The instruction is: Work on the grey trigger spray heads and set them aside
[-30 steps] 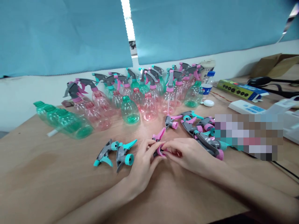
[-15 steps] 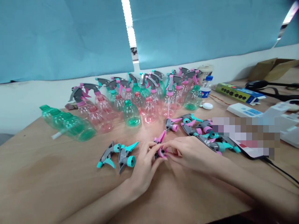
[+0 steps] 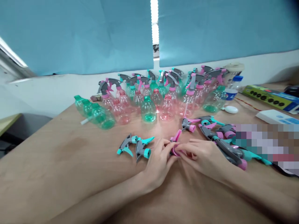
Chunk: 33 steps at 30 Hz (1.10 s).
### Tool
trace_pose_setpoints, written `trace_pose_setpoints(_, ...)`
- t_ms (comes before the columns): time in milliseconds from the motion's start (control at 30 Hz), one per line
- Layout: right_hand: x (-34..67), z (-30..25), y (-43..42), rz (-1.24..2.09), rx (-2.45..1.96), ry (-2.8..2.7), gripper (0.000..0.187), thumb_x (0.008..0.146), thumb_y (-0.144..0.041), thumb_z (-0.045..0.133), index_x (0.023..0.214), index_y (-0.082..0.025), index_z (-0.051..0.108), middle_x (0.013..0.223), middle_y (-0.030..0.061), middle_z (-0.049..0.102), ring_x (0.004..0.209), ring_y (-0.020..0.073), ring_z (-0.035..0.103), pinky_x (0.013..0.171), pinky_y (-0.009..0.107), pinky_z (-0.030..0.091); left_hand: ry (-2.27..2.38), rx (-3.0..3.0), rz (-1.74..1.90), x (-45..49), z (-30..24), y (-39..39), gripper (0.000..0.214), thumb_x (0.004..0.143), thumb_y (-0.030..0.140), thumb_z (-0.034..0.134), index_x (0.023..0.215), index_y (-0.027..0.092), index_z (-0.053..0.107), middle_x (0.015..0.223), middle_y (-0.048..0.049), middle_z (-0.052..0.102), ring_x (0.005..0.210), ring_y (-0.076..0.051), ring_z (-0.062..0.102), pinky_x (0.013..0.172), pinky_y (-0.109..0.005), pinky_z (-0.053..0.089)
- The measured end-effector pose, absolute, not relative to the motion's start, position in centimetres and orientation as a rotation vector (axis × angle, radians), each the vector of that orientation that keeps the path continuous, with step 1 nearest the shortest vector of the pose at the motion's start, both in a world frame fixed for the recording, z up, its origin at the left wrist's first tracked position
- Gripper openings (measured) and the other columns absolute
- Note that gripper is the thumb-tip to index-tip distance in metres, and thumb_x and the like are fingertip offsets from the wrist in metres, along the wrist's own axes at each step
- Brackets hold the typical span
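A grey-and-pink spray trigger head [image 3: 177, 136] is held low over the table, its pink collar turned toward me. My left hand [image 3: 160, 160] is closed around its left side. My right hand [image 3: 205, 157] pinches at the collar from the right; the fingertips partly hide it, and anything small between them cannot be made out. Left of my left hand lie two grey-and-turquoise trigger heads, the nearer trigger head [image 3: 140, 150] almost beside my knuckles. Several more loose trigger heads [image 3: 230, 151] are heaped right of my right hand, with a pink-collared trigger head [image 3: 188, 125] just behind.
Behind stand several pink and green bottles, some with trigger heads fitted, some open, like the green bottle [image 3: 149, 109]. Green bottles [image 3: 102, 116] lie at the left by a translucent tube [image 3: 86, 120]. A power-strip box [image 3: 268, 97] and white device [image 3: 277, 118] are at right.
The camera view has turned left, so everything sits farther right in the picture. Both hands stay on the same pink trigger head, the right fingers covering a bit more of its collar.
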State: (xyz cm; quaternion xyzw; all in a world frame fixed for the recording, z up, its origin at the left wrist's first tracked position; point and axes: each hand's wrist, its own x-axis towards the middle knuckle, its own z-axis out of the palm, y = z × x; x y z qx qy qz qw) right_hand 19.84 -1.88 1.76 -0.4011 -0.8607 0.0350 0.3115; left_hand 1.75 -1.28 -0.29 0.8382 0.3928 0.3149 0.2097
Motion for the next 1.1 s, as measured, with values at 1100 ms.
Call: trace_pose_setpoints(1100, 11.6, -1.2, 2.2, 0.301, -0.722, -2.45, 0.027, 0.091, -0.014, 0.045, 0.113, -0.016, 0.061, 0.105, 0.0123, 0.058, 0.093, 0.0206, 0.058, 0.078, 0.037, 0.052, 1.401, 2.744, 0.574, -11.6, 2.6, -9.9, 0.031, 0.095, 0.018, 0.039, 0.12, 0.025, 0.056, 0.108, -0.0068, 0.064, 0.096, -0.02, 0.062, 0.081, -0.034, 0.054)
